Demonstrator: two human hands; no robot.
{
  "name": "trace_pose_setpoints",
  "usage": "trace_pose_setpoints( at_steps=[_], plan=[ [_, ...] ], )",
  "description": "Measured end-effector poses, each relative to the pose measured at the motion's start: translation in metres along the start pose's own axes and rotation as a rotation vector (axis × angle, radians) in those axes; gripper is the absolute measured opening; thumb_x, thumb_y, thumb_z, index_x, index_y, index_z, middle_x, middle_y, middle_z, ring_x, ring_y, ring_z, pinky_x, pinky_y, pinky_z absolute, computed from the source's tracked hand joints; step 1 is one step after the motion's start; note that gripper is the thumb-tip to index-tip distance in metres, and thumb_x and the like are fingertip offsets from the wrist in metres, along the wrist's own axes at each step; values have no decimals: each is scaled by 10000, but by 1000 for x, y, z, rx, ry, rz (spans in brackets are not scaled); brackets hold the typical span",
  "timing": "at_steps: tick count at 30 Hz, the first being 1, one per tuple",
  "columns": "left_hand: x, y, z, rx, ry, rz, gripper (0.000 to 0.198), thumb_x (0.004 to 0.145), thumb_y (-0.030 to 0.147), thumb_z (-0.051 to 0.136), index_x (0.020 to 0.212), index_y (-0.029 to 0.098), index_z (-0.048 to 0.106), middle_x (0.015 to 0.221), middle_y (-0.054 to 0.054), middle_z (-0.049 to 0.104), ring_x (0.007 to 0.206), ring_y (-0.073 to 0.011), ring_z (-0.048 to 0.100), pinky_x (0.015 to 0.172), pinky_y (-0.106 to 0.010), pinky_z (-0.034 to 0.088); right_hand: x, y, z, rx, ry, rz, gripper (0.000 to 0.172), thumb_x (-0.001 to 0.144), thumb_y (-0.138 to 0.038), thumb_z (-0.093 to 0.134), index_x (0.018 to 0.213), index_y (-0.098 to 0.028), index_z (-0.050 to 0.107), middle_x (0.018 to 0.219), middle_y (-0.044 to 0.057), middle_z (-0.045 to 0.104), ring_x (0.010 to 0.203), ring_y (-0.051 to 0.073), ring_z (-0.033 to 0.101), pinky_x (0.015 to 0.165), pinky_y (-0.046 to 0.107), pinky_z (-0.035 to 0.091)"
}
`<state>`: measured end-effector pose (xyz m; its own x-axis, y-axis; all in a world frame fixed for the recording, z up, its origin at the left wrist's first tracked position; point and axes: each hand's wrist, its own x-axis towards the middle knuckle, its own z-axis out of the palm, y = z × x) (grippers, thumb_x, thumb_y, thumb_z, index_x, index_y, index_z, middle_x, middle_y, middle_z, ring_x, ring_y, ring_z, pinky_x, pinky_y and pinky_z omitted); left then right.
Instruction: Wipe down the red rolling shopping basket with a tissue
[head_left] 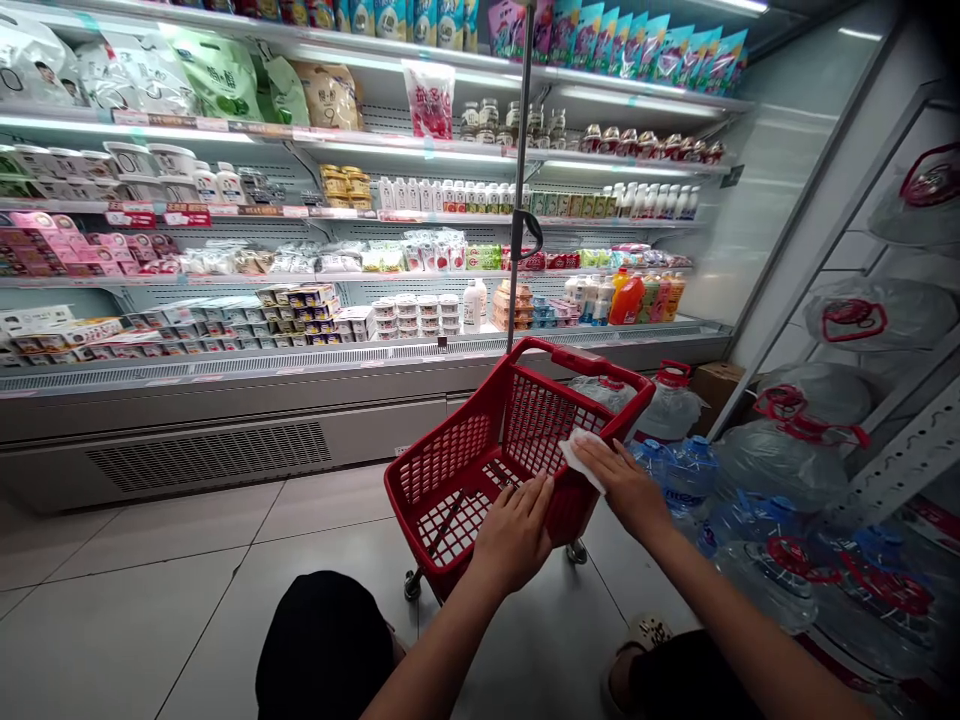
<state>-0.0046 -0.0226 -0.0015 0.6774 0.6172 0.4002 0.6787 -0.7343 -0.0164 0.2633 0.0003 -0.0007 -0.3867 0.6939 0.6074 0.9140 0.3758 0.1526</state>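
A red plastic shopping basket [457,470] on small wheels stands on the tiled floor in front of me. My left hand [514,535] lies on the basket's near rim with its fingers flat and together. My right hand [626,485] presses a white cloth [581,455] flat against the basket's right rim. The basket's red handle is raised at the far side. I see nothing inside the basket. My knees show at the bottom of the view.
A long open chiller [300,300] with shelves of dairy and packaged goods runs behind the basket. A thin metal pole [519,180] rises behind the basket. Large water jugs [765,470] with red caps crowd the floor and rack at the right.
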Motion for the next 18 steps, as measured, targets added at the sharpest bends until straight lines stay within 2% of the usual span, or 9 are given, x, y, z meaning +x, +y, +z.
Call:
trace_pose_setpoints(
  at_steps=[3,8,11,13,15,18],
  plan=[
    [1,3,-1,-15,-5,-11,701,1000,309,420,1649,148,212,1704,-96,285,1527,-226,368,1224,-410,328,0,-3,1,-18,16,47,736,944,-56,357,1643,-274,279,1610,30,472,1508,192,405,1258,474,302],
    [3,5,-3,-59,2,-21,712,977,294,468,1635,139,246,1703,-108,283,1522,-224,376,1241,-400,311,-6,-38,0,45,-27,-96,717,964,-68,348,1649,-264,262,1630,27,440,1515,165,388,1263,421,307],
    [-1,2,-8,-68,-10,-8,693,987,293,461,1631,146,251,1697,-104,300,1522,-209,378,1228,-387,332,-4,-21,-1,59,-15,-88,759,945,-43,328,1656,-291,230,1631,23,439,1501,168,413,1255,441,325],
    [-6,-1,-11,-60,-22,-6,667,1001,288,443,1628,159,260,1685,-98,332,1514,-201,394,1222,-386,342,-1,-1,-1,51,9,-33,788,924,-21,316,1657,-296,224,1627,30,446,1495,177,423,1250,462,334],
    [-12,-4,-13,-46,-27,-1,659,1006,274,435,1633,180,254,1679,-84,350,1511,-195,399,1224,-391,339,1,9,-1,42,34,21,796,914,-12,315,1656,-289,233,1617,39,462,1500,187,417,1249,474,333],
    [-20,-6,-14,-32,-18,5,676,1009,261,429,1648,200,213,1694,-65,318,1534,-190,355,1236,-397,318,-1,-11,2,51,39,29,759,935,-41,343,1654,-270,253,1602,50,484,1506,201,409,1250,468,334]
  ],
)
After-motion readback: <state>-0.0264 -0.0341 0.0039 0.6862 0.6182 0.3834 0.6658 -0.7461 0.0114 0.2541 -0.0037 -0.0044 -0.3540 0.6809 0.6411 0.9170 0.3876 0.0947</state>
